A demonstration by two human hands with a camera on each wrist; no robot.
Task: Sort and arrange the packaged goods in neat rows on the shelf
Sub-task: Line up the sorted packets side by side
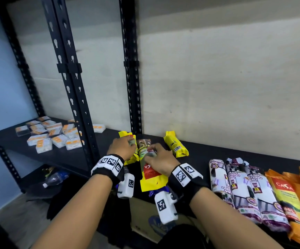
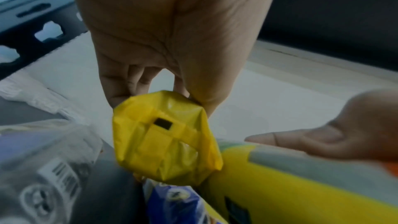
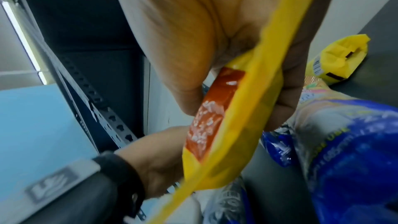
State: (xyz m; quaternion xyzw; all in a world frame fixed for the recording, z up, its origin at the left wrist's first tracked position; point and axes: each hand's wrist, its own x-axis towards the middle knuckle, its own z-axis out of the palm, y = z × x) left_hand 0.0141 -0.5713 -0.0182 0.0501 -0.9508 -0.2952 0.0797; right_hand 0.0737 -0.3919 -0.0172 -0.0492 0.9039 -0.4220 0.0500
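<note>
Three yellow packs lie at the left end of the black shelf (image 1: 208,153). My left hand (image 1: 127,144) grips the leftmost yellow pack (image 1: 130,156); in the left wrist view its fingers (image 2: 120,91) and thumb pinch that pack's folded end (image 2: 165,142). My right hand (image 1: 154,153) grips the middle yellow pack with the red label (image 1: 151,177), thumb on one face and fingers on the other (image 3: 286,91). The third yellow pack (image 1: 176,146) lies free to the right. A brown packet (image 1: 143,143) shows between my hands.
Purple-and-white drawstring bag rolls (image 1: 242,193) and orange packs (image 1: 293,200) lie in a row on the right. Blue packs (image 3: 355,151) lie under my hands. Small white-and-orange packets (image 1: 50,135) are scattered on the left shelf bay. Black uprights (image 1: 131,87) stand behind.
</note>
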